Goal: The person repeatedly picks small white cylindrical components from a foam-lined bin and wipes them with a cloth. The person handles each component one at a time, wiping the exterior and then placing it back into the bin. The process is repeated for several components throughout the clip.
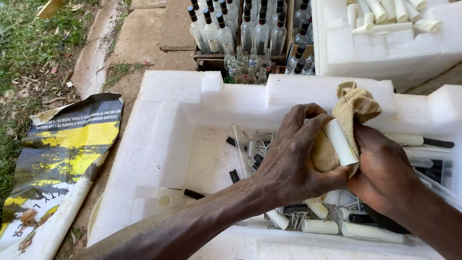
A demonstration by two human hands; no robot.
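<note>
Together, both hands [337, 163] pinch a white tube [340, 141] inside a tan cloth [353, 108].

A wooden crate [240, 60] packed with clear glass bottles [250, 29], most of them dark-capped, is seen at the top of the view on bare earth. To its right, a white foam block [385, 53] is topped with a row of cream-coloured tubes [390, 14]. On the left, a crumpled yellow-and-black printed sheet [57, 163] is spread beside a concrete kerb [94, 58] and a strip of grass [24, 48] strewn with dry leaves.
</note>
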